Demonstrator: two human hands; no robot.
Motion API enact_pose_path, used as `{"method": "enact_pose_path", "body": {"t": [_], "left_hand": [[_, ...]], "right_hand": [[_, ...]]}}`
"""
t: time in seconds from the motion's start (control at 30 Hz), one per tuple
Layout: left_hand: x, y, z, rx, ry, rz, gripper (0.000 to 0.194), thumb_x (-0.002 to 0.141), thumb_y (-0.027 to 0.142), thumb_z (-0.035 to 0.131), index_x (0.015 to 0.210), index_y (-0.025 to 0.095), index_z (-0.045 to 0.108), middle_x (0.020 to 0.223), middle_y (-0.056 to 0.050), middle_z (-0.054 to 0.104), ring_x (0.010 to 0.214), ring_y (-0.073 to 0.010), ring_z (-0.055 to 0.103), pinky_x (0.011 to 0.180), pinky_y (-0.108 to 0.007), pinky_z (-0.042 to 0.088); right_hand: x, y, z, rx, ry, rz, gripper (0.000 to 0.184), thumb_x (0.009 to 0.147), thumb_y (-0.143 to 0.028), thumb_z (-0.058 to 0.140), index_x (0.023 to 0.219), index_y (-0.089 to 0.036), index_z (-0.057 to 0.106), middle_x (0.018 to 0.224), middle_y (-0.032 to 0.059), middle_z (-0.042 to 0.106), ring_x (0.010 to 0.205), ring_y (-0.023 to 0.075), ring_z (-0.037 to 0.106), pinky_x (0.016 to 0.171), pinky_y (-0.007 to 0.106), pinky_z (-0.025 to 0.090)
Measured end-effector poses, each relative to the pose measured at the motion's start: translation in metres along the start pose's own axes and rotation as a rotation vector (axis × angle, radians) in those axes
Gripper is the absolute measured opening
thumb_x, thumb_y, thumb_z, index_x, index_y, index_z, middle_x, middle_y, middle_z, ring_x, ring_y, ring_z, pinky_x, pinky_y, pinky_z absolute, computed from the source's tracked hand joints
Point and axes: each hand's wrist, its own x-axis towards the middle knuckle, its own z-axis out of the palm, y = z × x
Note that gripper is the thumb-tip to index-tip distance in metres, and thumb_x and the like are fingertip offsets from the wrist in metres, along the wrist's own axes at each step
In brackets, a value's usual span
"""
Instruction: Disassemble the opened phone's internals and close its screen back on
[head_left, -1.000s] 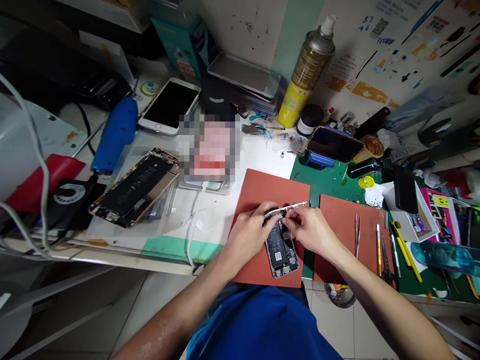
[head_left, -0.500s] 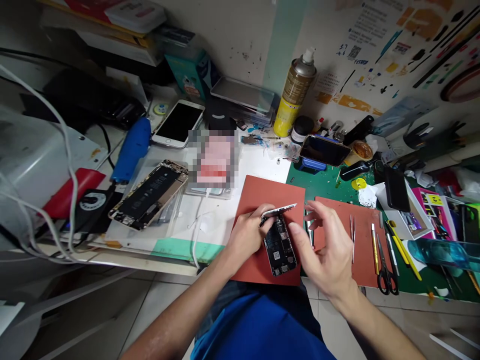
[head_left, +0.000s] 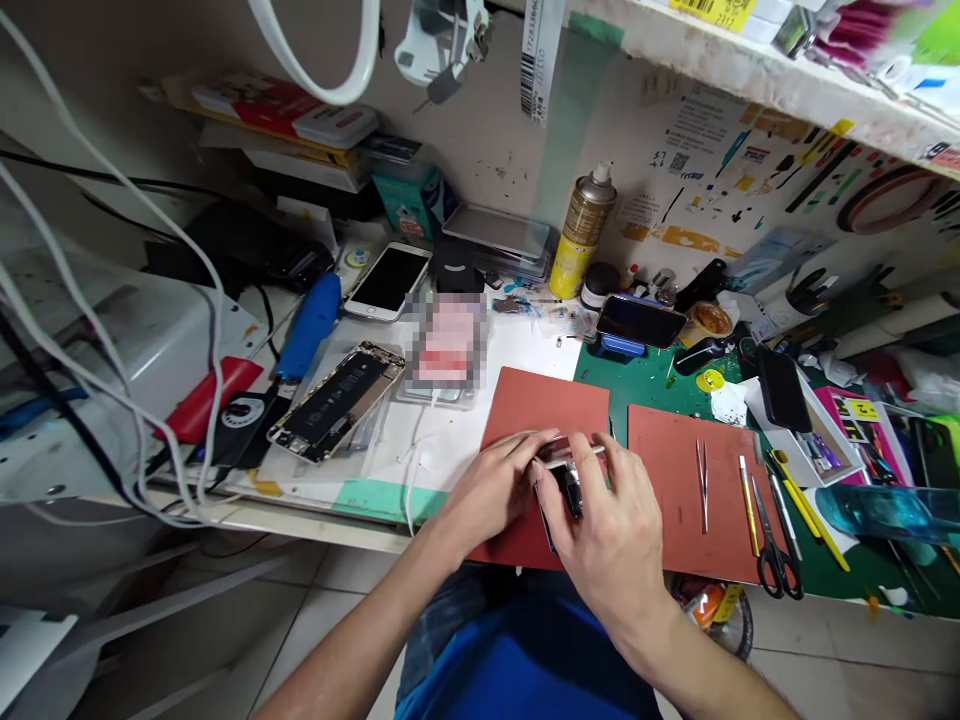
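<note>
An opened phone (head_left: 568, 478) lies on the left red mat (head_left: 541, 404) at the desk's front edge, its screen panel lifted along the top. My left hand (head_left: 495, 487) grips the phone's upper left side with its fingers curled on the raised panel. My right hand (head_left: 611, 530) lies over the phone's body, fingers closed around it, and hides most of it.
A second red mat (head_left: 675, 500) to the right carries tweezers (head_left: 701, 482). Scissors (head_left: 776, 560) and pens lie further right on the green mat. Another opened phone (head_left: 337, 400) and a white phone (head_left: 388, 281) lie at left. A spray can (head_left: 581, 232) stands at the wall.
My right hand, lifted and open half a second ago, has come down over the phone. The camera has tilted up, showing more wall and shelf.
</note>
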Motion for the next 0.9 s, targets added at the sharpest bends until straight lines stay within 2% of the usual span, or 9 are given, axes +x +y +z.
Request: {"method": "enact_pose_path", "body": {"t": [0.07,0.13,0.3,0.53,0.73,0.9], "left_hand": [[-0.007,-0.001,-0.003,0.026,-0.010,0.036,0.073,0.086,-0.004,0.050,0.152,0.027,0.058,0.146,-0.007,0.071,0.137,-0.0220,0.066,0.119,-0.041,0.054],[-0.011,-0.004,-0.002,0.051,-0.013,0.056,0.078,0.084,-0.007,0.045,0.153,0.026,0.057,0.147,-0.007,0.070,0.140,-0.0217,0.063,0.122,-0.043,0.052],[-0.013,-0.011,0.002,0.105,-0.012,0.079,0.071,0.089,-0.006,0.039,0.151,0.021,0.059,0.146,-0.009,0.070,0.139,-0.0223,0.064,0.122,-0.045,0.053],[-0.014,-0.014,0.004,0.157,-0.014,0.110,0.073,0.084,-0.009,0.037,0.148,0.017,0.061,0.146,-0.011,0.070,0.140,-0.0223,0.064,0.121,-0.043,0.054],[-0.015,-0.016,0.005,0.173,-0.017,0.121,0.078,0.082,-0.011,0.038,0.151,0.021,0.059,0.146,-0.009,0.070,0.139,-0.0219,0.064,0.120,-0.043,0.055],[-0.016,-0.019,0.007,0.175,-0.017,0.131,0.080,0.082,-0.011,0.037,0.151,0.022,0.059,0.147,-0.009,0.070,0.141,-0.0224,0.063,0.121,-0.044,0.055]], "right_hand": [[-0.012,0.001,-0.003,0.025,0.000,0.011,0.040,0.105,-0.039,0.065,0.138,-0.015,0.063,0.128,0.0224,0.069,0.106,0.0336,0.068,0.092,0.049,0.060],[-0.025,0.002,-0.004,0.057,0.000,0.015,0.040,0.104,-0.037,0.067,0.137,-0.014,0.063,0.128,0.0230,0.069,0.106,0.0337,0.069,0.092,0.049,0.060],[-0.052,0.005,-0.002,0.094,0.018,0.012,0.041,0.100,-0.031,0.072,0.136,-0.013,0.062,0.131,0.0241,0.068,0.108,0.0344,0.069,0.092,0.051,0.061],[-0.080,0.009,0.010,0.078,0.052,0.020,0.044,0.098,-0.031,0.074,0.136,-0.012,0.062,0.129,0.0244,0.069,0.109,0.0351,0.069,0.090,0.052,0.062],[-0.094,0.010,0.022,0.087,0.022,0.043,0.045,0.097,-0.032,0.074,0.137,-0.014,0.062,0.127,0.0227,0.070,0.107,0.0353,0.071,0.089,0.052,0.063],[-0.103,0.012,0.028,0.074,-0.025,0.045,0.046,0.099,-0.033,0.075,0.139,-0.014,0.062,0.129,0.0231,0.071,0.114,0.0376,0.071,0.092,0.054,0.062]]}}
